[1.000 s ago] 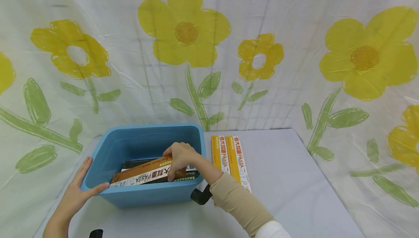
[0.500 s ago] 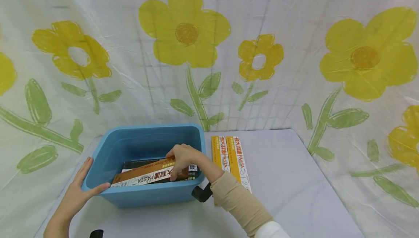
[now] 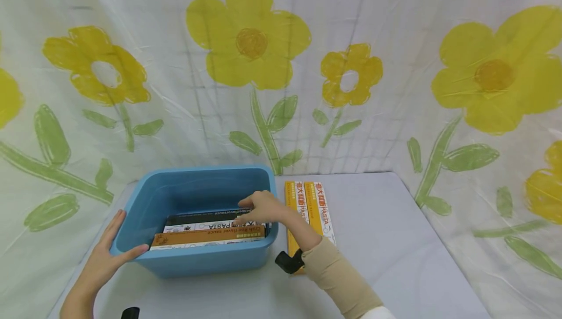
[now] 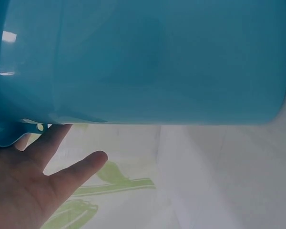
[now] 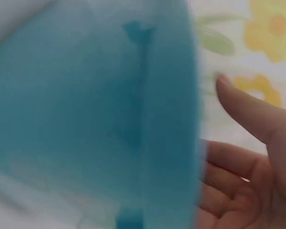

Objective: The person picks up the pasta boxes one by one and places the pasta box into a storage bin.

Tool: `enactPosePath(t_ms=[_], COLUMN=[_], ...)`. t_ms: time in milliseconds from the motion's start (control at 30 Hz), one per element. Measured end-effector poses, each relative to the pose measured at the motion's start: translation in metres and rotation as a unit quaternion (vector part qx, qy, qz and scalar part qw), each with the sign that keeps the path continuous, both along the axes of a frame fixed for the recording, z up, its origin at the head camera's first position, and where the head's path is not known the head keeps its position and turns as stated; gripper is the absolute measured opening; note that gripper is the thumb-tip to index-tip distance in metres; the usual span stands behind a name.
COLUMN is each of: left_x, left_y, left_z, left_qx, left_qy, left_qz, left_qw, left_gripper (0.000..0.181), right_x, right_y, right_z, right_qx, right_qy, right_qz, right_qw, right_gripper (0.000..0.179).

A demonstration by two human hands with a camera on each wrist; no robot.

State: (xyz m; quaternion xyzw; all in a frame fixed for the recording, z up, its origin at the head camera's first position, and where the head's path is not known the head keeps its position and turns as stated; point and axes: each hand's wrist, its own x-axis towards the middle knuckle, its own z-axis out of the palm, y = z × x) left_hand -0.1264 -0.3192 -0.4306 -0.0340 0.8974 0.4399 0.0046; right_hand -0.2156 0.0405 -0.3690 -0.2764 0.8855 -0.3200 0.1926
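Note:
A blue plastic bin [image 3: 210,259] stands on the table, with boxes of pasta lying inside it. My left hand [image 3: 100,258] rests against its near left corner, thumb on the rim and fingers spread along the outside; the left wrist view shows those fingers extended. Over the bin's right side is my right hand [image 3: 263,208], holding nothing, its thumb and fingers apart. The brown crab roe pasta box [image 3: 210,235] lies along the near wall. Just behind it lies a black pepper pasta box [image 3: 197,218], partly covered by my right fingers. The right wrist view is blurred.
Two yellow pasta boxes, a left one [image 3: 291,193] and a right one [image 3: 317,207], lie side by side right of the bin, partly behind my right forearm. The pale table [image 3: 386,241] extends to the right. A flower-printed sheet [image 3: 395,80] hangs behind.
The brown box, tilted in my right hand before, now lies level along the bin's near side. My right hand has let go and moved up and right. My left hand stays put.

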Motion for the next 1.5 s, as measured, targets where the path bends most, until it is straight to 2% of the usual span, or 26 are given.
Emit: enactPosePath(t_ms=[67, 133, 200, 300, 400, 500, 667, 833, 900, 1100, 1233, 1367, 1500], left_x=[0.000, -0.001, -0.001, -0.002, -0.002, -0.002, -0.002, -0.001, -0.001, 0.000, -0.002, -0.003, -0.005], left_y=[0.000, 0.001, 0.001, 0.002, 0.001, 0.000, -0.001, -0.002, -0.003, -0.004, -0.003, -0.002, 0.001], left_z=[0.000, 0.001, 0.002, 0.003, 0.003, 0.003, 0.003, 0.002, 0.001, -0.002, -0.002, -0.002, 0.000], left_qx=[0.000, -0.003, -0.006, -0.012, -0.011, -0.011, -0.009, -0.004, -0.004, 0.008, 0.011, 0.008, 0.000], left_qy=[0.002, 0.000, -0.003, -0.012, -0.017, -0.020, -0.024, -0.033, -0.037, -0.028, -0.023, -0.027, -0.034], left_qz=[0.001, 0.003, 0.004, 0.007, 0.008, 0.009, 0.010, 0.010, 0.011, 0.015, 0.015, 0.017, 0.017], left_qw=[1.0000, 1.0000, 1.0000, 0.9998, 0.9998, 0.9997, 0.9996, 0.9994, 0.9993, 0.9995, 0.9996, 0.9995, 0.9993], left_gripper=[0.102, 0.102, 0.102, 0.102, 0.102, 0.102, 0.102, 0.101, 0.101, 0.102, 0.102, 0.101, 0.102], right_x=[0.003, 0.007, 0.012, 0.020, 0.028, 0.038, 0.056, 0.070, 0.074, 0.086, 0.091, 0.094, 0.093], right_y=[0.015, 0.031, 0.048, 0.074, 0.097, 0.119, 0.147, 0.163, 0.166, 0.162, 0.151, 0.146, 0.153], right_z=[0.003, 0.003, 0.001, -0.009, -0.027, -0.050, -0.087, -0.116, -0.124, -0.150, -0.164, -0.168, -0.170], right_qx=[-0.064, -0.128, -0.180, -0.231, -0.242, -0.235, -0.201, -0.142, -0.116, -0.052, -0.040, -0.019, -0.021], right_qy=[-0.008, -0.010, -0.009, 0.004, 0.011, 0.004, -0.003, 0.014, 0.019, 0.020, 0.036, 0.060, 0.071], right_qz=[-0.023, -0.056, -0.104, -0.178, -0.242, -0.293, -0.360, -0.390, -0.388, -0.370, -0.359, -0.376, -0.380], right_qw=[0.9976, 0.9901, 0.9781, 0.9566, 0.9395, 0.9266, 0.9108, 0.9097, 0.9140, 0.9275, 0.9318, 0.9244, 0.9220], right_gripper=[0.053, 0.051, 0.050, 0.048, 0.045, 0.045, 0.045, 0.047, 0.054, 0.100, 0.118, 0.123, 0.125])
